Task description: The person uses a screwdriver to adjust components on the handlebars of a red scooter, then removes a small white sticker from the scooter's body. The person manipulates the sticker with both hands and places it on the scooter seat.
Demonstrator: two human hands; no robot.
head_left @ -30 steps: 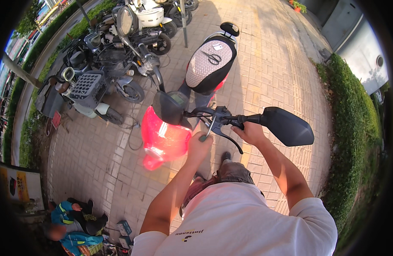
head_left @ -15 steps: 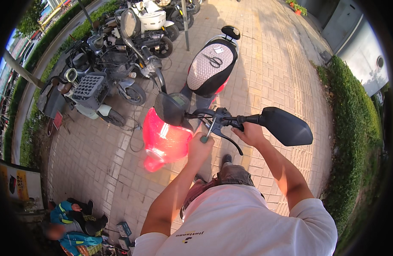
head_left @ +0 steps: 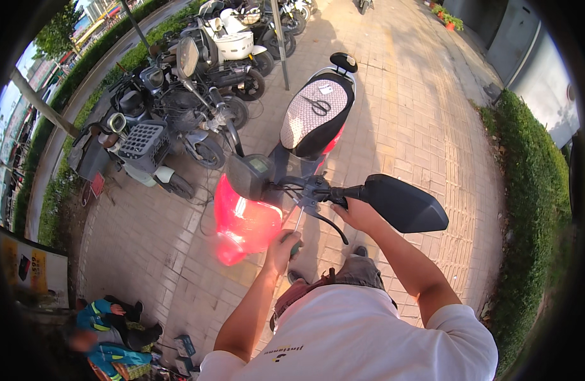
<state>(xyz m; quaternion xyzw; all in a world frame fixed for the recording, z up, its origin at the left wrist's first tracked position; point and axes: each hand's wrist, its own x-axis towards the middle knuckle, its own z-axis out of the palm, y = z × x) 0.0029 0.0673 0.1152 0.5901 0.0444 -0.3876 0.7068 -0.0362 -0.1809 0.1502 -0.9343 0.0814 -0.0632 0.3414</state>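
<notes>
A red electric scooter [head_left: 246,219] stands before me, its handlebar [head_left: 318,188] turned toward my body. My left hand [head_left: 279,251] is closed round the green handle of a screwdriver [head_left: 296,246]. The metal shaft points up at the brake lever mount; whether the tip touches it, I cannot tell. Farther right, my right hand [head_left: 361,214] wraps round the handlebar grip, its fingers partly hidden, beside the black brake lever [head_left: 332,227]. A black mirror [head_left: 407,203] juts out just beyond that hand. Black scissors [head_left: 318,106] lie on the scooter's patterned seat [head_left: 300,124].
Parked scooters fill the left side, one with a grey basket [head_left: 144,145]. A pole [head_left: 281,47] rises from the brick paving. A hedge [head_left: 534,184] runs along the right. At lower left sits a person in a teal jacket [head_left: 117,359], near small boxes [head_left: 185,345].
My left hand has drawn the screwdriver down and left, toward me. The handlebar and mirror appear slightly lower and farther left, while my right hand keeps its hold. The whole view has shifted a little.
</notes>
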